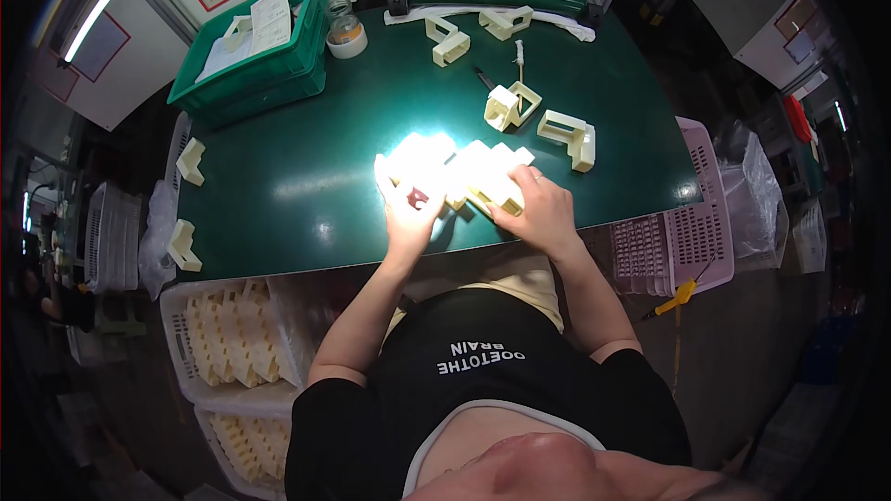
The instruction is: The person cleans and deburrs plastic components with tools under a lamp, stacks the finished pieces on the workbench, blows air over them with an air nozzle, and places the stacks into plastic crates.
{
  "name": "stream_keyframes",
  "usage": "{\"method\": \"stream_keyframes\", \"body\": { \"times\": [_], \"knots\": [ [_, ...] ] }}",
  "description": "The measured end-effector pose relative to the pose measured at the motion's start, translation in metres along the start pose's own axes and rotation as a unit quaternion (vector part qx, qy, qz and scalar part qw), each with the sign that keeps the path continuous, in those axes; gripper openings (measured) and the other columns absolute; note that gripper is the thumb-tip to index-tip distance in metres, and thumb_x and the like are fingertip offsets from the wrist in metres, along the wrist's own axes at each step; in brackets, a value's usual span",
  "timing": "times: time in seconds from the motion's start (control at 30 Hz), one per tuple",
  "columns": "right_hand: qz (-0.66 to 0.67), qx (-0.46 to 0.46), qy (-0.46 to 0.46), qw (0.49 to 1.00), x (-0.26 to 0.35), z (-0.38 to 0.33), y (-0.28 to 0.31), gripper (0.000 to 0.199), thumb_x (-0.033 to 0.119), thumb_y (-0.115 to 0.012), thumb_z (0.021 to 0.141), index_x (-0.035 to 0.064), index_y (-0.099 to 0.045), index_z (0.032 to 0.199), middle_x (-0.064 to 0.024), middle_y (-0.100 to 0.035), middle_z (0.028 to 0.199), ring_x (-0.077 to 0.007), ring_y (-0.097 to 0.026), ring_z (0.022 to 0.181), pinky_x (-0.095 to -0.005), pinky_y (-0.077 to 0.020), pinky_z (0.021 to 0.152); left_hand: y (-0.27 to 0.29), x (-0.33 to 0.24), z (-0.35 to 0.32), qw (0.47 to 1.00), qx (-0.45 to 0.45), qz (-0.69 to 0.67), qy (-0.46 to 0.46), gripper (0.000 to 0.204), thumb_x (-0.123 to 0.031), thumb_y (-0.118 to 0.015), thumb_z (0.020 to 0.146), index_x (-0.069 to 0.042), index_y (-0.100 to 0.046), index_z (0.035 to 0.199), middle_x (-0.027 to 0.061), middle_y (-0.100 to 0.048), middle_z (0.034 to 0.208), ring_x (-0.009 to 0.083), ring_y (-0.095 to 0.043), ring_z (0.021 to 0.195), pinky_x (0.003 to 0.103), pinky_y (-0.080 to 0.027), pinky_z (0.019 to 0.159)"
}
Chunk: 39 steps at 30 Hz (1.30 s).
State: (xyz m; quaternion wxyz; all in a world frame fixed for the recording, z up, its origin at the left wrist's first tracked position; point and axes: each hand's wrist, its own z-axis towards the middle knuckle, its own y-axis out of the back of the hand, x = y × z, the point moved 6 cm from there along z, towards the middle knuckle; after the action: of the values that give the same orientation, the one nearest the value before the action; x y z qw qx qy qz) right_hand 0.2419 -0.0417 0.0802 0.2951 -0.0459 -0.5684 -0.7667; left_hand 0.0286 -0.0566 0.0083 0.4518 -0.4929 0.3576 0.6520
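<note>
Near the table's front edge, my right hand (543, 209) grips a cream plastic part (497, 187) with stepped edges, thumb below and fingers over its far side. My left hand (410, 209) is curled round another pale plastic part (419, 162), nearly washed out by glare. A small dark red spot (418, 197) shows by my left thumb; I cannot tell what it is. The two parts lie close together, perhaps touching. Beyond my right hand are an L-shaped cream frame (583, 144) and another angled cream part (503, 108).
More cream parts (452, 48) lie at the back of the green table (306, 209) and at its left edge. A green crate (251, 97) with papers and a glass jar (345, 32) stand back left. Crates of parts (237, 394) sit below left; pink baskets (691, 232) stand right.
</note>
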Motion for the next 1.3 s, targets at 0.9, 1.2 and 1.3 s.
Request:
{"method": "stream_keyframes", "body": {
  "times": [0.9,1.2,1.3],
  "knots": [
    [-0.222,-0.043,0.163,0.96,-0.039,0.106,-0.037,0.004,0.01,-0.063,0.077,0.009,-0.067,0.077,-0.0021,-0.064,0.086,-0.0211,-0.057,0.095,-0.0378,-0.0394,0.078,0.065,0.004,-0.012,0.99,0.021,-0.061,0.123,0.051,-0.007,-0.048,0.098,-0.008,-0.024,0.144,0.0067,-0.059,0.09,0.0115,-0.059,0.083,0.026,-0.057,0.066],
    [0.382,0.15,-0.111,0.905,-0.056,0.045,-0.015,0.014,0.015,-0.056,0.095,0.0019,-0.059,0.09,0.0032,-0.055,0.077,-0.0039,-0.049,0.075,-0.022,-0.0418,0.067,0.061,0.006,-0.009,0.991,0.037,-0.054,0.114,0.052,-0.004,-0.047,0.097,-0.008,-0.024,0.144,0.007,-0.059,0.093,0.0117,-0.059,0.083,0.026,-0.057,0.067],
    [0.404,0.229,-0.129,0.876,-0.054,0.031,-0.044,0.016,0.016,-0.051,0.098,0.002,-0.06,0.097,0.0031,-0.058,0.083,-0.0038,-0.051,0.078,-0.0212,-0.0423,0.071,0.062,0.006,-0.01,0.993,0.041,-0.048,0.105,0.051,-0.003,-0.046,0.097,-0.007,-0.025,0.143,0.0074,-0.059,0.094,0.0118,-0.059,0.084,0.026,-0.057,0.067]
  ]
}}
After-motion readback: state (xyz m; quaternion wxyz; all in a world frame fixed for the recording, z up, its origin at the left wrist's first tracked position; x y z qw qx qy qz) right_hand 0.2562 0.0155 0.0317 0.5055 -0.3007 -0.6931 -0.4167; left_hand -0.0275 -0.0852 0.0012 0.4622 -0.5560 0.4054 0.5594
